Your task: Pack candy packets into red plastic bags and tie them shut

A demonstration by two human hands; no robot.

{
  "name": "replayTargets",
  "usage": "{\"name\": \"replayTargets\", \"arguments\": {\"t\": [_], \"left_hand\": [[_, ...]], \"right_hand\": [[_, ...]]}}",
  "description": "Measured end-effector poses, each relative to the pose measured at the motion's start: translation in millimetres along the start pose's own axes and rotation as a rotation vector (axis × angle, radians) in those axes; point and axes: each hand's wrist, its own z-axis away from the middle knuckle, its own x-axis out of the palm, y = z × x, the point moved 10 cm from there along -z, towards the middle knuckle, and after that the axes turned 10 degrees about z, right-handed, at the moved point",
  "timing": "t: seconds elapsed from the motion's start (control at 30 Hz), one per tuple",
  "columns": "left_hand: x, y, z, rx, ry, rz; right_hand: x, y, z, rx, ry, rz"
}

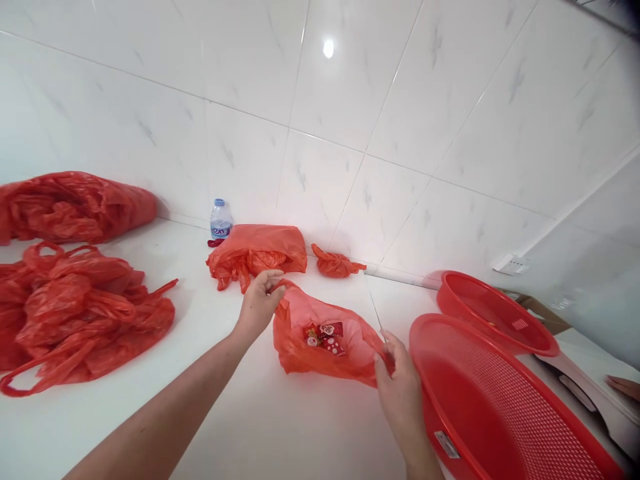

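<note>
Head view: both the left fingers (273, 274) and the right fingers (384, 375) are pinched on the rim of a crinkled, translucent red plastic bag (299, 359) stretched between them. Its mouth gapes upward, its long axis runs from left fingers to right, and small printed packets (334, 345) lie inside.

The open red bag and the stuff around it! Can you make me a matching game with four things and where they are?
Things:
1. Plastic bottle
2. Small packets
3. Left hand
4. Front red basket

Places:
A. Just to the right of the right hand
B. Inside the open red bag
C. Standing upright near the tiled wall
D. At the left end of the open red bag's rim

Right pairs: 1-C, 2-B, 3-D, 4-A
</note>
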Motion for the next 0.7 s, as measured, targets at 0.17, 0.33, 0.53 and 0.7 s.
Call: {"name": "replayTargets", "arguments": {"t": [0.17,0.33,0.53,0.7], "left_hand": [[22.7,77.9,-11.4,0.196,-0.034,0.007],[31.8,112.5,-0.3,0.266,-0.098,-0.069],[-13.6,89.9,24.6,0.269,-0.131,-0.092],[-49.3,15.6,49.0,0.059,-0.255,-0.148]], "right_hand": [[-82.0,-26.4,-1.1,0.02,0.406,-0.194],[-110.0,-31.3,2.2,0.058,0.516,-0.362],[-56.5,-15.2,14.3,-0.063,0.204,-0.537],[0.3,19.5,30.7,0.043,-0.035,-0.629]]}}
